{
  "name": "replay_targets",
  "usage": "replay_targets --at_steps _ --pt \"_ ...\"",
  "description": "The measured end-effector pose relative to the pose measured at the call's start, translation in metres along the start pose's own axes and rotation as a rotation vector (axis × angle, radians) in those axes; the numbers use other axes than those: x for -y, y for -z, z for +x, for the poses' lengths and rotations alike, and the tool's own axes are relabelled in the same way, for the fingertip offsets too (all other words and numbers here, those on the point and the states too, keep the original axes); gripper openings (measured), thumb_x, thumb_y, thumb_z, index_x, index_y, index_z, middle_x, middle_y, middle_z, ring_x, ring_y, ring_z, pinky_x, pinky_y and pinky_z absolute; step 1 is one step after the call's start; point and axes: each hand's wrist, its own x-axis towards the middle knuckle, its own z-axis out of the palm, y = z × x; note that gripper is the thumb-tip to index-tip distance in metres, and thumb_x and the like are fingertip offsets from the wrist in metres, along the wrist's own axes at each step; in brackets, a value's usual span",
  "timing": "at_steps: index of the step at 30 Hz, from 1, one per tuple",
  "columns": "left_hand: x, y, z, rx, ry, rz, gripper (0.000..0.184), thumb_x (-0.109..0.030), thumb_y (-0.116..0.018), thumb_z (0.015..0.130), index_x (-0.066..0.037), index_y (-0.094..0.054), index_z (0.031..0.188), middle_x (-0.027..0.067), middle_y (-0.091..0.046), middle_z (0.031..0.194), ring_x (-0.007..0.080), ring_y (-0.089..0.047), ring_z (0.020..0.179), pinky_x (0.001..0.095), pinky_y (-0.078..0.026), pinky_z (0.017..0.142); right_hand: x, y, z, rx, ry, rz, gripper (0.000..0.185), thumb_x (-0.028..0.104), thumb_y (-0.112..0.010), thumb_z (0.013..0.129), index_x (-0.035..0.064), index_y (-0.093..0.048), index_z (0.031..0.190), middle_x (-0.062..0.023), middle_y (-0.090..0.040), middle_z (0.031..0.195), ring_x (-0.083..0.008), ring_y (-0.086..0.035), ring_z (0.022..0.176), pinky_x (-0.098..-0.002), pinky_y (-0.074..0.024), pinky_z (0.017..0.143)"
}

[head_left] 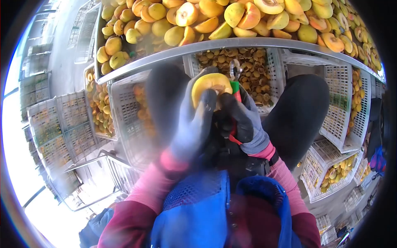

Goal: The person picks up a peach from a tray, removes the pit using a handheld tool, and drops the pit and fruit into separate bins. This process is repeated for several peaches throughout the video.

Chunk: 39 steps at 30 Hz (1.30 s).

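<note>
My gloved left hand (194,113) is closed around a yellow peach half (202,85), its cut face turned toward my right hand. The thumb presses at the brownish middle of the fruit. In my gloved right hand (244,118) is a hand tool with a red and green handle (235,87) and a curved metal end (235,69) pointing away from me. The right fingertips touch or nearly touch the peach half's cut face. Both hands are over my lap, between my knees. Fingers hide part of the tool's handle.
A metal-edged table (244,42) heaped with peach halves (244,16) stands ahead. Below it, a white crate (276,70) holds small brownish pieces (248,68). More crates of fruit (337,171) stand to the right, with stacked crates (62,124) to the left.
</note>
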Motion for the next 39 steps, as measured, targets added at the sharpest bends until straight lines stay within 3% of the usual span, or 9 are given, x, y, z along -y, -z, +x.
replay_targets --at_steps 1,5,8,11,23,27,33,35,39 --pt "0.001 -0.005 0.002 -0.108 0.099 -0.153 0.039 -0.034 -0.046 0.098 0.000 -0.052 0.115 0.0073 -0.058 0.100 0.0132 -0.055 0.090 0.0247 -0.044 0.079 -0.004 0.002 0.000 0.005 0.026 -0.043 0.030 0.018 -0.058 0.090 0.0040 -0.049 0.115 -0.0024 -0.056 0.073 -0.0117 -0.050 0.050 -0.0262 -0.0432 0.047" --pt "0.002 -0.011 0.004 -0.256 0.144 -0.300 0.035 -0.032 -0.045 0.098 0.000 -0.054 0.109 0.0074 -0.058 0.097 0.0120 -0.055 0.086 0.0245 -0.045 0.075 -0.025 0.006 0.002 -0.175 0.822 -0.742 0.026 0.015 -0.057 0.090 0.0037 -0.049 0.112 -0.0083 -0.057 0.075 -0.0265 -0.060 0.069 -0.0391 -0.0457 0.062" --pt "0.002 -0.012 -0.002 -0.229 0.137 -0.306 0.035 -0.032 -0.042 0.099 -0.001 -0.054 0.108 0.0076 -0.058 0.095 0.0123 -0.055 0.085 0.0247 -0.045 0.074 -0.017 -0.004 -0.029 -0.172 0.684 -1.140 0.023 0.016 -0.055 0.090 0.0023 -0.050 0.109 -0.0160 -0.059 0.079 -0.0338 -0.060 0.069 -0.0395 -0.0456 0.061" --pt "-0.001 -0.015 -0.008 -0.208 0.231 -0.319 0.037 -0.034 -0.039 0.099 -0.001 -0.054 0.108 0.0086 -0.059 0.095 0.0128 -0.057 0.083 0.0248 -0.046 0.073 -0.027 0.003 -0.027 -0.217 0.840 -1.276 0.020 0.018 -0.054 0.090 0.0025 -0.051 0.103 -0.0197 -0.058 0.078 -0.0384 -0.058 0.069 -0.0417 -0.0442 0.058" --pt "0.004 -0.021 -0.015 -0.216 0.107 -0.270 0.036 -0.033 -0.041 0.100 -0.001 -0.055 0.107 0.0067 -0.060 0.094 0.0101 -0.056 0.083 0.0241 -0.046 0.071 -0.021 -0.005 -0.037 -0.254 0.760 -1.274 0.016 0.018 -0.055 0.090 0.0041 -0.051 0.098 -0.0196 -0.057 0.070 -0.0396 -0.057 0.065 -0.0441 -0.0433 0.056" --pt "0.008 -0.022 -0.013 -0.212 0.092 -0.219 0.036 -0.034 -0.044 0.098 0.000 -0.057 0.104 0.0063 -0.060 0.089 0.0103 -0.056 0.079 0.0242 -0.045 0.070 -0.027 -0.001 -0.037 -0.210 0.700 -1.170 0.020 0.015 -0.056 0.089 0.0035 -0.052 0.105 -0.0205 -0.060 0.085 -0.0371 -0.061 0.074 -0.0428 -0.0469 0.061" --pt "0.026 0.001 -0.015 0.004 -0.246 0.257 0.031 -0.012 -0.046 0.096 0.006 -0.049 0.121 0.0153 -0.056 0.113 0.0188 -0.054 0.101 0.0311 -0.043 0.090 -0.053 0.036 -0.032 -0.050 0.883 -1.480 0.039 0.012 -0.049 0.095 -0.0053 -0.041 0.128 -0.0164 -0.059 0.105 -0.0246 -0.058 0.097 -0.0303 -0.0459 0.084" --pt "0.023 0.002 -0.013 0.028 -0.313 0.342 0.031 -0.014 -0.047 0.096 0.005 -0.051 0.119 0.0134 -0.057 0.108 0.0163 -0.054 0.098 0.0293 -0.044 0.087 -0.049 0.033 -0.035 -0.054 0.438 -1.117 0.038 0.010 -0.054 0.090 -0.0033 -0.044 0.124 -0.0179 -0.055 0.114 -0.0272 -0.059 0.099 -0.0336 -0.0491 0.083" --pt "-0.003 -0.009 0.005 -0.054 0.090 -0.178 0.027 -0.018 -0.051 0.094 0.003 -0.058 0.108 0.0079 -0.062 0.085 0.0109 -0.056 0.078 0.0247 -0.047 0.070 -0.058 0.025 -0.033 0.045 0.416 -0.461 0.032 0.019 -0.055 0.092 0.0014 -0.049 0.118 -0.0112 -0.057 0.100 -0.0186 -0.058 0.079 -0.0286 -0.0483 0.064"
